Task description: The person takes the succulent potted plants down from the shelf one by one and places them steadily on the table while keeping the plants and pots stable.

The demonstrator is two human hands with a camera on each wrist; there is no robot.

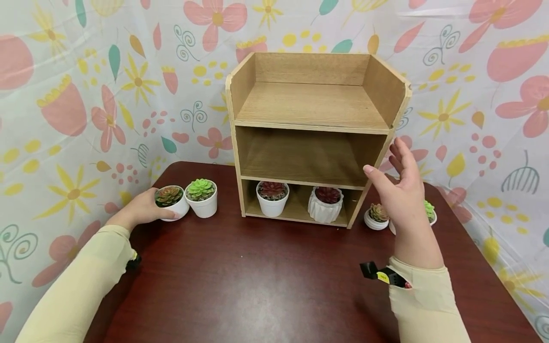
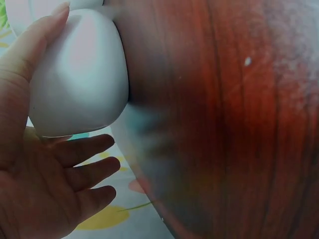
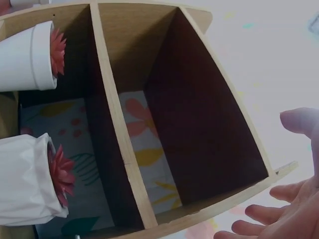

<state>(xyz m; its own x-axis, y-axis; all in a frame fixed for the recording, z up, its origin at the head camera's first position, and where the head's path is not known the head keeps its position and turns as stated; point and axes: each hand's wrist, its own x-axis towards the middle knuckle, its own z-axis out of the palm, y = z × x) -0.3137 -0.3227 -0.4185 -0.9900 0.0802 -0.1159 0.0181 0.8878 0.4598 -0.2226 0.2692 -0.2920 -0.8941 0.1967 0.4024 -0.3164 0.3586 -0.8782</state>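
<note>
To the left of the light-brown wooden shelf (image 1: 313, 107), the left hand (image 1: 143, 207) grasps the round white pot with reddish-green succulent (image 1: 173, 199). The right hand (image 1: 402, 193), fingers released, is near the shelf's right side.

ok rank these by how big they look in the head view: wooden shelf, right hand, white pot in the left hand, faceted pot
1. Wooden shelf
2. Right hand
3. White pot in the left hand and faceted pot: too alike to rank, first partly covered

Rounded white pot (image 1: 180, 207), red-tinged green succulent (image 1: 169, 195) inside, left hand (image 1: 143, 206) gripping it, just beside another white pot (image 1: 203, 207)
</note>
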